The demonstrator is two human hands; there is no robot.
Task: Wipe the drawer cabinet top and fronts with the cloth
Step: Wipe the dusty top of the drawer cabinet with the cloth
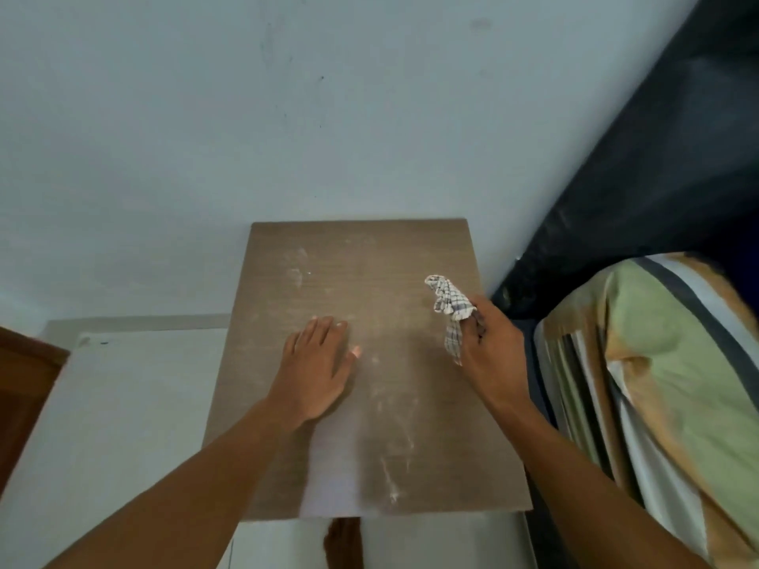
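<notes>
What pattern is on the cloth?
White with a dark checked grid, head view: cloth in right hand.

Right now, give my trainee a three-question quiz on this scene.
1. True or false: the cloth lies spread flat on the cabinet top.
2. Which hand holds the cloth? A) left B) right C) neither
3. Fill in: the left hand rests ____ on the top, fingers extended.

Key:
1. False; it is bunched in the right hand, at the top's right side.
2. B
3. Flat, palm down. Whitish dust smears show near the front edge.
</notes>
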